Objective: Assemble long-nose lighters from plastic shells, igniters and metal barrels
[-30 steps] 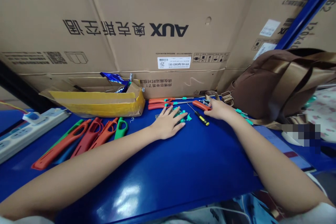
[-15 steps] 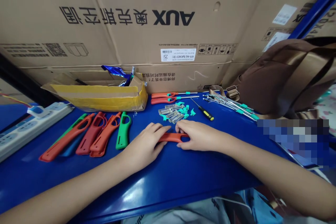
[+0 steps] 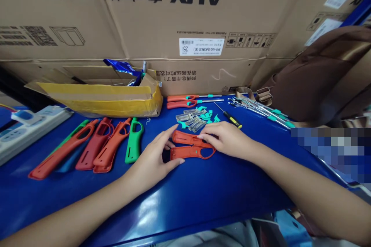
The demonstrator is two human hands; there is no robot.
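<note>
Two orange plastic handle shells (image 3: 189, 152) lie side by side on the blue table (image 3: 203, 193), one just behind the other. My left hand (image 3: 152, 158) curls around their left ends, index finger on the far shell and thumb at the near one. My right hand (image 3: 228, 139) rests on the right end, fingertips pressing the far shell (image 3: 187, 137). Both hands grip the shells.
A row of orange handle shells (image 3: 87, 146) and a green shell (image 3: 133, 142) lies at the left. Behind are a yellow-taped cardboard tray (image 3: 116, 102), a power strip (image 3: 26, 127), small metal and teal parts (image 3: 197, 117), a screwdriver (image 3: 232, 117), metal rods (image 3: 261, 110) and a brown bag (image 3: 319, 73).
Both hands drew back from the far parts pile to the near table, the right bringing an orange piece. That piece now shows as two shells side by side. The view tilted down.
</note>
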